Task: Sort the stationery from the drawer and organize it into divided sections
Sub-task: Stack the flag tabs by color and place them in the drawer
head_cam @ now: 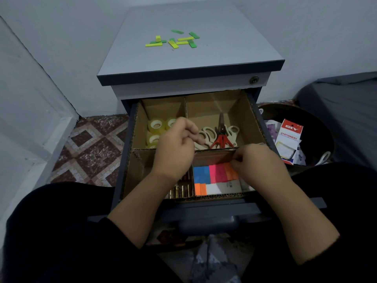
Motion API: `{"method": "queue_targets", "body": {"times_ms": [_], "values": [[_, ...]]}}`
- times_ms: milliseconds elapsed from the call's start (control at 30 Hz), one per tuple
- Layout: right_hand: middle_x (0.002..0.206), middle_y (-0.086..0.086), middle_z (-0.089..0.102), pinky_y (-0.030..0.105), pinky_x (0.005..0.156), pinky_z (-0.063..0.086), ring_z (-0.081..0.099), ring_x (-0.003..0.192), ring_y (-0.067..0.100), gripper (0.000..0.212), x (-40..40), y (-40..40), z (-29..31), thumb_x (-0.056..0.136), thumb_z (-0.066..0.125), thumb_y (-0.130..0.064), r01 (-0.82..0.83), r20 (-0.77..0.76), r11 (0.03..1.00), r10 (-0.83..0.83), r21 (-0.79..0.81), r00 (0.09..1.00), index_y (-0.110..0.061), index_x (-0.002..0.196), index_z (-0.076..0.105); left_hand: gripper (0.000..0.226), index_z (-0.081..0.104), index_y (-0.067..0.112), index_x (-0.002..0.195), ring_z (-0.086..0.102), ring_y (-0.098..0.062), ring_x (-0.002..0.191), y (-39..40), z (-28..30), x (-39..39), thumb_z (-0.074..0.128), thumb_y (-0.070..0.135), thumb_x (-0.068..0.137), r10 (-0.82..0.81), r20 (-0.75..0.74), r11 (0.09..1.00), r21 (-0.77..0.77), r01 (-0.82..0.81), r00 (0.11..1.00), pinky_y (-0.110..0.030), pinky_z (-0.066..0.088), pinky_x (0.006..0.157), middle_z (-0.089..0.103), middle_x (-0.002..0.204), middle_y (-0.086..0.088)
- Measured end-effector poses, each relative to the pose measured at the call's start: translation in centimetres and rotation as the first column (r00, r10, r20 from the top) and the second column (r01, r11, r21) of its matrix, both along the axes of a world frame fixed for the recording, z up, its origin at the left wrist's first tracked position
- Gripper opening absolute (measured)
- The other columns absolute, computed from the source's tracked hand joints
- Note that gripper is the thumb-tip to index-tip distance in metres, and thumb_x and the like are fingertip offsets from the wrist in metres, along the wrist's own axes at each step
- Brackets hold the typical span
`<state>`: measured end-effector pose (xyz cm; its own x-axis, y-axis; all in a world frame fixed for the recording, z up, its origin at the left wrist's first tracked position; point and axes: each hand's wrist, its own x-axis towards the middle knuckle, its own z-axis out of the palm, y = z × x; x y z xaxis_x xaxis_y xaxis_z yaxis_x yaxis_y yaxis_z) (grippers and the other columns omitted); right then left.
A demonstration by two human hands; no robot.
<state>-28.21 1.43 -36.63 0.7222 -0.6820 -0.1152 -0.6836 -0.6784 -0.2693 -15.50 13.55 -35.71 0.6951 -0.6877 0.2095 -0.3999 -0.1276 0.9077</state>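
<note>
The open drawer [285, 203] holds a cardboard divider [252, 119] with four sections. Clear tape rolls [156, 126] fill the far left section. Beige scissors [210, 132] and red-handled scissors [222, 139] lie in the far right one. Blue, pink and orange sticky notes [212, 174] sit in the near right section, and gold cylinders [181, 190] in the near left. My right hand [261, 166] pinches the orange edge of the sticky notes. My left hand [175, 148] hovers over the middle wall, fingers curled beside the beige scissors' handle, with nothing visible in them.
Several green and yellow strips [173, 40] lie scattered on the cabinet top [224, 48]. A dark bin [318, 127] to the right holds a red "DIY Stationery" package [289, 137] and wrappers. Patterned floor tiles [91, 152] show on the left, and my dark-clothed knees flank the drawer.
</note>
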Motion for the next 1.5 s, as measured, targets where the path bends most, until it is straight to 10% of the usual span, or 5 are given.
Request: {"method": "queue_targets", "body": {"times_ms": [133, 300, 667, 933, 1500], "values": [[0.106, -0.01, 0.068, 0.027, 0.081, 0.051, 0.061, 0.093, 0.011, 0.022, 0.5, 0.9, 0.4, 0.091, 0.056, -0.028, -0.242, -0.056, 0.95, 0.257, 0.199, 0.965, -0.037, 0.105, 0.071, 0.036, 0.053, 0.017, 0.082, 0.063, -0.018, 0.068, -0.1, 0.1, 0.5, 0.037, -0.015, 0.086, 0.109, -0.08, 0.992, -0.059, -0.114, 0.991, -0.006, 0.044, 0.062, 0.067, 0.066, 0.003], [0.125, -0.019, 0.06, 0.026, 0.094, 0.047, 0.055, 0.112, 0.007, 0.029, 0.8, 0.9, -0.2, 0.092, 0.056, -0.034, -0.401, -0.142, 0.889, 0.436, 0.22, 0.889, -0.046, 0.118, 0.063, 0.037, 0.051, 0.019, 0.081, 0.064, 0.001, 0.071, -0.2, 0.0, 0.2, 0.037, -0.015, 0.085, 0.082, -0.052, 0.996, -0.039, -0.085, 0.995, -0.002, 0.042, 0.069, 0.067, 0.068, 0.002], [0.129, -0.019, 0.058, 0.02, 0.094, 0.043, 0.054, 0.115, 0.006, 0.031, 1.0, 0.7, -0.5, 0.092, 0.057, -0.031, -0.411, -0.124, 0.884, 0.443, 0.223, 0.888, -0.043, 0.12, 0.062, 0.034, 0.053, 0.017, 0.083, 0.064, -0.002, 0.078, -0.2, 0.0, 0.3, 0.038, -0.014, 0.086, 0.078, -0.047, 0.997, -0.011, -0.079, 0.996, -0.002, 0.043, 0.069, 0.067, 0.068, 0.004], [0.122, -0.018, 0.062, 0.025, 0.093, 0.047, 0.056, 0.109, 0.006, 0.027, 1.0, 0.6, -0.8, 0.091, 0.058, -0.03, -0.374, -0.087, 0.9, 0.401, 0.225, 0.912, -0.041, 0.114, 0.067, 0.034, 0.054, 0.018, 0.083, 0.063, -0.01, 0.067, -0.1, -0.1, 0.2, 0.038, -0.013, 0.086, 0.08, -0.047, 0.997, 0.01, -0.079, 0.996, -0.026, 0.05, 0.064, 0.068, 0.07, 0.002], [0.133, -0.011, 0.054, 0.035, 0.099, 0.044, 0.052, 0.113, 0.012, 0.042, 1.4, 0.8, -0.8, 0.092, 0.057, -0.029, -0.404, -0.14, 0.848, 0.472, 0.344, 0.871, -0.05, 0.128, 0.051, 0.038, 0.052, 0.021, 0.079, 0.067, -0.009, 0.078, -0.3, -0.3, 0.0, 0.038, -0.014, 0.085, 0.073, -0.05, 0.997, 0.002, -0.073, 0.996, -0.02, 0.052, 0.076, 0.067, 0.068, 0.001]]}}
